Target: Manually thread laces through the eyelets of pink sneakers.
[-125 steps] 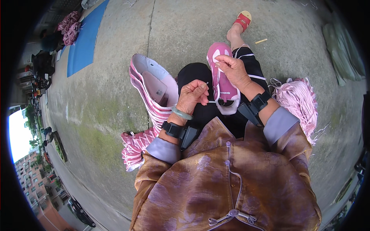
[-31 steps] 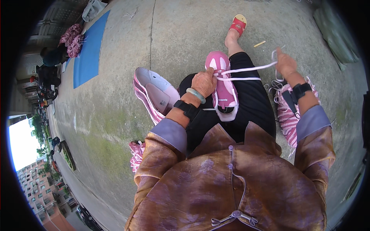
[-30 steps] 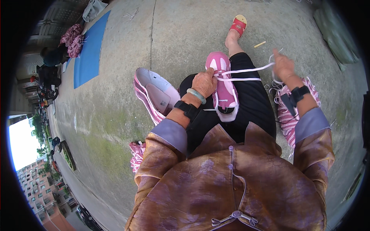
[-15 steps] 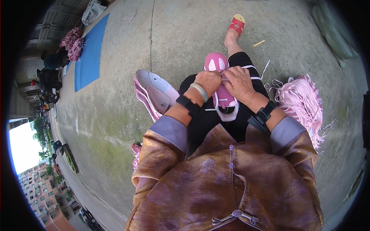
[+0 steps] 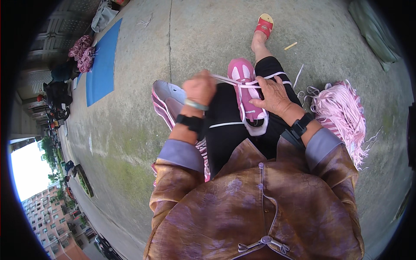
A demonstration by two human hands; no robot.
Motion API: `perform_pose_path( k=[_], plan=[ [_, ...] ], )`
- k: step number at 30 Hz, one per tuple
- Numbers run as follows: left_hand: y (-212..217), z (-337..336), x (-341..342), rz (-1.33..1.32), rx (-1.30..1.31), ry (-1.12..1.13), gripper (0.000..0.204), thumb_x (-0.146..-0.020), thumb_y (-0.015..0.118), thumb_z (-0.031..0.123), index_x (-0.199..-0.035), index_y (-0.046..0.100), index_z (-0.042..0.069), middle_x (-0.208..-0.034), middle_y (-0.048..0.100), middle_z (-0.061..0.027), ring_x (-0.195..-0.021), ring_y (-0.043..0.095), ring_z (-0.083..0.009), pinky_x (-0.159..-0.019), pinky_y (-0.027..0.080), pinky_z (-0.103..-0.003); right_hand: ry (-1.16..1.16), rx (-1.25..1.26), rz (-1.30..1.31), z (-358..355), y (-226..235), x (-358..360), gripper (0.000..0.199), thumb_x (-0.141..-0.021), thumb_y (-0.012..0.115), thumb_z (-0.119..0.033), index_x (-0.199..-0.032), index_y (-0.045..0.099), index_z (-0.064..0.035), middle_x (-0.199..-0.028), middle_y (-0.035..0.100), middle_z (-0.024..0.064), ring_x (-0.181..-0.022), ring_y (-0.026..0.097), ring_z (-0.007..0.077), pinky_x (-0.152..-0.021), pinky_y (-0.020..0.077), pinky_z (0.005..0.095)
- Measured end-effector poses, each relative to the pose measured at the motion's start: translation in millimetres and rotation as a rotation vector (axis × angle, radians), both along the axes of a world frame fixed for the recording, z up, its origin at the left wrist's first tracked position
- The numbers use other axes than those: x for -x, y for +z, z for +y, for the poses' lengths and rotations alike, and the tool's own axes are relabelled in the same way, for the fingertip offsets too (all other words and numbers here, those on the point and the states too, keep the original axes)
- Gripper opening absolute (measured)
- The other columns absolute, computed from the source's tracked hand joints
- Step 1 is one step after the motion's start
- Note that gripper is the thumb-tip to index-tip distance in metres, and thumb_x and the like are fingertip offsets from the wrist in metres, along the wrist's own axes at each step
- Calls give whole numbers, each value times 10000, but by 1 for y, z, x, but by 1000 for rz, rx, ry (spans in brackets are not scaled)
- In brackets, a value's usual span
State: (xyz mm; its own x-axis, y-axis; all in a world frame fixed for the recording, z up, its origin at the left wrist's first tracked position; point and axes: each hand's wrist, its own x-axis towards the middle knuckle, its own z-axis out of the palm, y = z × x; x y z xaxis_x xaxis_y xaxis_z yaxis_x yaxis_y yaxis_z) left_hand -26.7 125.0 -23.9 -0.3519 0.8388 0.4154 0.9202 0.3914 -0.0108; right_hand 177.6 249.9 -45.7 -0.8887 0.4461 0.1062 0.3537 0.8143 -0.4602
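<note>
A pink and white sneaker upper (image 5: 249, 100) lies across my lap, its toe pointing away from me. A pale lace (image 5: 226, 79) runs from its eyelets out to the left, drawn tight. My left hand (image 5: 200, 89), slightly blurred, is closed on the end of that lace, apart from the upper. Against the upper's right side rests my right hand (image 5: 274, 97), thumb and forefinger spread. Lace passes by its fingertips; whether any is pinched there is hard to see. White bands cross my black trouser legs.
More pink uppers (image 5: 161, 102) with pale linings lie on the concrete at my left. A thick bundle of pink laces (image 5: 340, 106) is at my right. Farther off are a blue mat (image 5: 103, 65), a pink heap (image 5: 82, 54), a green sack (image 5: 376, 32) and a small yellow stick (image 5: 290, 45).
My left hand has pulled away from the upper to the left, drawing the lace out with it. My right hand has moved slightly right and its fingers have spread.
</note>
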Motion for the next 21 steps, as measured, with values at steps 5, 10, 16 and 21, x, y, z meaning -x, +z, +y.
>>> perform_pose_path(
  k=[5,10,16,21],
  plan=[
    [26,-24,34,-677,-500,230,90,-755,515,137,-708,537,63,-671,605,-118,-569,599,-242,-532,493,-334,42,10,11,-2,-8,1,604,-649,643,-392,-1081,415,-37,-859,583,127,-866,554,270,-855,300,386],
    [51,-2,1,-1860,-867,15,50,-812,484,89,-802,501,43,-601,536,-60,-563,569,-161,-566,497,-291,61,31,35,-1,-9,0,460,-674,628,-380,-955,472,-51,-822,607,106,-776,581,251,-692,339,362],
    [45,-4,9,-1417,-304,45,126,-823,514,138,-735,505,49,-563,516,-34,-462,487,-102,-461,427,-246,117,-26,-22,-1,-12,-4,396,-755,545,-419,-883,531,-44,-739,613,110,-697,584,254,-665,346,361],
    [24,4,-11,-769,-107,-136,148,-776,586,189,-727,577,50,-603,558,-62,-530,553,-160,-493,439,-296,96,-33,-55,-2,-11,-3,359,-731,587,-396,-852,543,-61,-727,605,98,-685,575,255,-657,351,349]
  ],
)
